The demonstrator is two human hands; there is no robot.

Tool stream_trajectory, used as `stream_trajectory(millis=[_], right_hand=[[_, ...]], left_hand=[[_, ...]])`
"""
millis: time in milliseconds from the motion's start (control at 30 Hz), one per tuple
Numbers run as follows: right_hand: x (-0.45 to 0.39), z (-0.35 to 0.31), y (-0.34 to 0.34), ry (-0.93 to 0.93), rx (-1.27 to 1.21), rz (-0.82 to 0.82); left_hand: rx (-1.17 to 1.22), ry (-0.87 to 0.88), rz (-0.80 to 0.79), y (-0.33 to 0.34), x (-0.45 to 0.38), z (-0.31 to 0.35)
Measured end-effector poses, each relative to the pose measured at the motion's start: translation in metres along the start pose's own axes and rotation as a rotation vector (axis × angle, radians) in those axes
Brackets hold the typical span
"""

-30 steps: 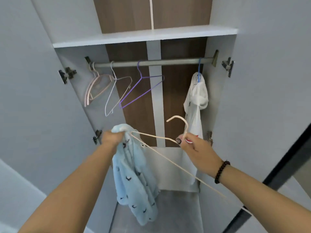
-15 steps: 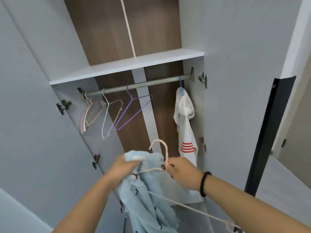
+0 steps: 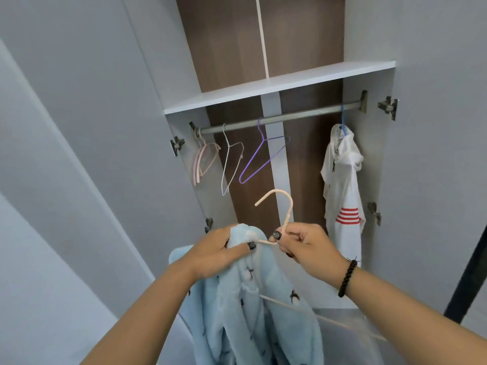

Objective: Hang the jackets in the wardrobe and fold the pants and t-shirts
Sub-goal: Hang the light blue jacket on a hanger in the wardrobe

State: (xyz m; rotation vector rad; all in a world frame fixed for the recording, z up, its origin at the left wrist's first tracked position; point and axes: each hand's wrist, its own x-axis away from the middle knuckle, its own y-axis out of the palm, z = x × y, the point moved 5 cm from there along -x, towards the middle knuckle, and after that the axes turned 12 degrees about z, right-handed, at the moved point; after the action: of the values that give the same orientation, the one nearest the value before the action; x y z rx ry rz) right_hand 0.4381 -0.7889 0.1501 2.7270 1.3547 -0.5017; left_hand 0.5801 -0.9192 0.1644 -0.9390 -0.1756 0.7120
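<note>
The blue jacket (image 3: 253, 312) hangs in front of the open wardrobe (image 3: 434, 154), below the rail (image 3: 284, 118), half threaded onto a cream hanger (image 3: 283, 206). It is thick fleece, soft and nubby, dotted with small dark marks. The left hand (image 3: 216, 254) bunches the collar in curled fingers, probably to pull that shoulder over the hanger's arm. The right hand (image 3: 308, 248) pinches the hanger at the base of its hook, which keeps the hook upright and free for the rail. The hanger is thin and rounded; its long lower bar slants away toward the bottom right edge of the view.

On the rail, toward its left end, hang bare hangers: pink (image 3: 203, 160), white wire (image 3: 229, 164) and purple (image 3: 261, 159). At its right end a white jacket (image 3: 342, 196) with red stripes hangs on a blue hanger (image 3: 342, 122). A white shelf (image 3: 284, 84) sits above.
</note>
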Motion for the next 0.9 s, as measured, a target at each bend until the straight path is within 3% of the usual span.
stream_trajectory(millis=[67, 233, 367, 467, 533, 633, 733, 800, 900], right_hand=[[-0.003, -0.01, 0.0, -0.021, -0.003, 0.01], [-0.01, -0.028, -0.004, -0.053, 0.026, -0.034], [-0.02, -0.038, -0.006, -0.082, 0.16, -0.041], [-0.034, -0.047, -0.009, -0.126, 0.249, -0.067], [-0.038, -0.051, -0.014, -0.29, 0.371, -0.024], [-0.03, -0.043, -0.032, -0.572, 0.521, 0.212], [-0.017, -0.016, -0.047, -0.675, 0.553, 0.413], [-0.008, 0.006, -0.043, -0.643, 0.48, 0.345], [0.004, 0.036, -0.015, -0.474, 0.331, -0.017]], left_hand=[[-0.123, 0.086, 0.062, -0.005, 0.007, 0.0], [-0.166, 0.305, 0.278, -0.013, 0.021, 0.0], [-0.147, 0.298, 0.399, -0.01, 0.021, 0.002], [-0.005, 0.203, 0.525, -0.015, 0.017, 0.005], [0.059, 0.083, 0.617, -0.02, 0.016, -0.001], [0.154, -0.133, 0.784, -0.032, 0.02, -0.016], [0.31, -0.263, 0.897, -0.041, 0.025, -0.019], [0.381, -0.289, 0.948, -0.044, 0.028, -0.007], [0.437, -0.288, 0.987, -0.043, 0.031, 0.02]])
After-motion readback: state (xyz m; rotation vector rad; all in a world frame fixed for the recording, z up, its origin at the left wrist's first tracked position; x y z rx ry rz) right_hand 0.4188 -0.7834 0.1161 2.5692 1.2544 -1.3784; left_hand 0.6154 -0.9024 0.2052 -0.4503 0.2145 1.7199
